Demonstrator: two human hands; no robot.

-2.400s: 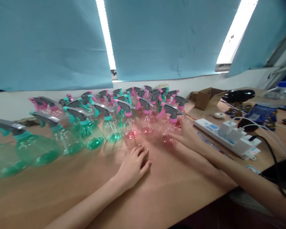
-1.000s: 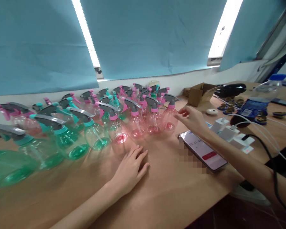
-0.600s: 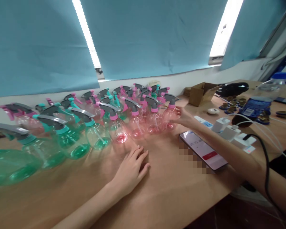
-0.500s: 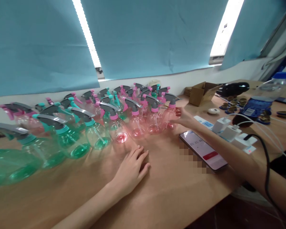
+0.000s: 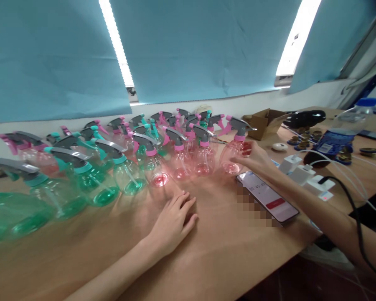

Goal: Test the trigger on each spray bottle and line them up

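My right hand [image 5: 253,158] is wrapped round a pink clear spray bottle [image 5: 233,152] with a grey trigger head, holding it apart from the right end of the front row and tilted a little. My left hand [image 5: 173,221] lies flat on the wooden table [image 5: 207,259], fingers stretched out and holding nothing. Several pink spray bottles [image 5: 179,156] and green spray bottles [image 5: 81,179] stand in rows behind my left hand. A phone [image 5: 268,201] with a lit screen lies face up just under my right wrist.
A white power strip with plugs [image 5: 303,175] and cables runs along the right. Behind it are a small cardboard box [image 5: 263,121], a water bottle [image 5: 341,129] and a black object [image 5: 303,118]. Blue blinds [image 5: 191,46] cover the window.
My right hand reached from the phone to the rightmost pink bottle, closed on it and drew it right, away from the row. My left hand has stayed flat.
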